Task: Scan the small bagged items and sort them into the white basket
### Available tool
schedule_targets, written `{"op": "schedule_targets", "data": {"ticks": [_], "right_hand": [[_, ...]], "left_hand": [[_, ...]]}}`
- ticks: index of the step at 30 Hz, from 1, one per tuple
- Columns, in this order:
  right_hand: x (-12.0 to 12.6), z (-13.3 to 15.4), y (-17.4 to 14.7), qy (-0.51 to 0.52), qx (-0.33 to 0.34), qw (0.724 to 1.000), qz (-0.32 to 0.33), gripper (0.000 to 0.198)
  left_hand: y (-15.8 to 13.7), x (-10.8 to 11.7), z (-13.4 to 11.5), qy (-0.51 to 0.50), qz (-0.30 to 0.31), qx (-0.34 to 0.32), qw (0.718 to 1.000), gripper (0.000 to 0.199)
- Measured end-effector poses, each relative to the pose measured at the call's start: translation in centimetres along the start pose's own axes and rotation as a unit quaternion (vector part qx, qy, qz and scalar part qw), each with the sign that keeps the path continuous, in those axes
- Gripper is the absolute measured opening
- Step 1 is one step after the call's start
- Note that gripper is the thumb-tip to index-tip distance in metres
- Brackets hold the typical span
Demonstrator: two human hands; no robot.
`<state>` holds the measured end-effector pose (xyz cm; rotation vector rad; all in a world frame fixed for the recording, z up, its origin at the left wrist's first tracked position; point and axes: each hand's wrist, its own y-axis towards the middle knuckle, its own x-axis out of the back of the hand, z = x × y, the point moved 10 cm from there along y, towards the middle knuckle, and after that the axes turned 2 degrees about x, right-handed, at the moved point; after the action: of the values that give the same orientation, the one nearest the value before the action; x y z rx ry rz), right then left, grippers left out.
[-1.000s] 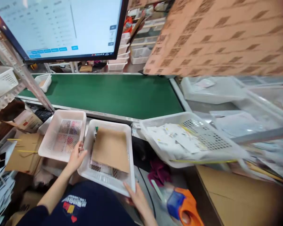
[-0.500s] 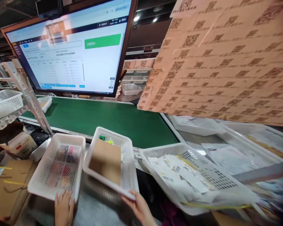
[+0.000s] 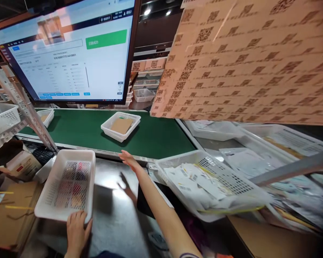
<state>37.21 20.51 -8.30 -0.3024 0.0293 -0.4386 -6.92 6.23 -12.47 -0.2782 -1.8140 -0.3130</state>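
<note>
The left hand (image 3: pixel 76 229) holds the near edge of a white basket (image 3: pixel 67 184) on the counter (image 3: pixel 115 211), with fingers curled on the rim. The long axis of this basket points away from the person, toward the green belt (image 3: pixel 156 138). The right hand (image 3: pixel 129 160) is stretched forward over the belt edge, fingers spread and holding nothing. A second basket (image 3: pixel 121 126) with a brown card stands on the belt, turned diagonally.

White perforated plastic basket (image 3: pixel 67 186); green conveyor belt (image 3: pixel 156 138); tan cardboard sheet (image 3: pixel 244 61), dark square-code print; brown card (image 3: pixel 121 125).
</note>
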Motion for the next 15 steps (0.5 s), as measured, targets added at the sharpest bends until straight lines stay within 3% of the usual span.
{"op": "schedule_targets", "data": {"ticks": [3,6,8,11,15], "right_hand": [[4.8,-7.6,-6.2,-0.116,-0.011,0.992,-0.048,0.04],[10.8,-14.4,-13.4,-0.228,-0.031,0.964,-0.133,0.06],[12.5,-17.2,-17.0,-0.278,-0.009,0.95,-0.141,0.071],[12.9,-19.4,-19.0,-0.32,0.05,0.939,-0.114,0.073],[14.9,-20.6,-18.3,-0.347,0.078,0.92,-0.167,0.078]], "left_hand": [[1.2,1.3,0.9,0.004,0.101,-0.04,0.994,0.027],[2.6,3.0,3.2,0.035,0.172,-0.039,0.984,0.038],[3.5,3.7,4.6,0.062,0.205,-0.045,0.976,0.044],[4.4,3.9,5.9,0.09,0.226,-0.067,0.968,0.047],[4.4,3.8,7.0,0.089,0.201,-0.082,0.972,0.045]]}}
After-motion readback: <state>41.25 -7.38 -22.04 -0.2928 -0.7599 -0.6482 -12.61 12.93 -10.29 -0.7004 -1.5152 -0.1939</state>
